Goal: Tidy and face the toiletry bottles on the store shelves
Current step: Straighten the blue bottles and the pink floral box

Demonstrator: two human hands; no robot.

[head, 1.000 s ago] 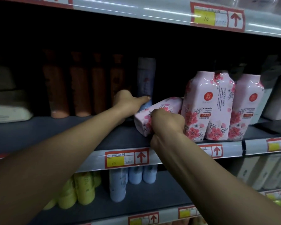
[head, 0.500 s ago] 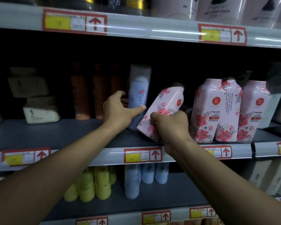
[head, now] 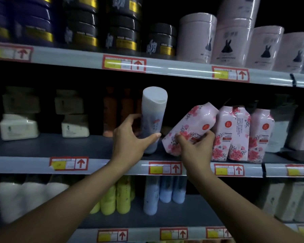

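My left hand [head: 130, 139] grips a tall pale-blue bottle [head: 153, 111] with a white cap, standing on the middle shelf [head: 77, 148]. My right hand [head: 197, 148] holds a pink floral bottle [head: 191, 127] by its lower part; it tilts to the right, its top leaning against a row of three upright pink floral bottles [head: 239, 134]. Behind the blue bottle stand orange-brown bottles [head: 111, 111], dim in the shelf's shadow.
White and beige boxed items [head: 18, 127] sit at the left of the middle shelf. Dark jars [head: 123, 23] and pink tubs [head: 232, 32] fill the shelf above. Below are white, yellow [head: 116, 199] and pale-blue bottles [head: 165, 192]. Price-tag rails edge every shelf.
The pink bottle has been lifted from lying on its side to a steep tilt. My left hand has closed around the pale-blue bottle and pulled it forward. The view has risen.
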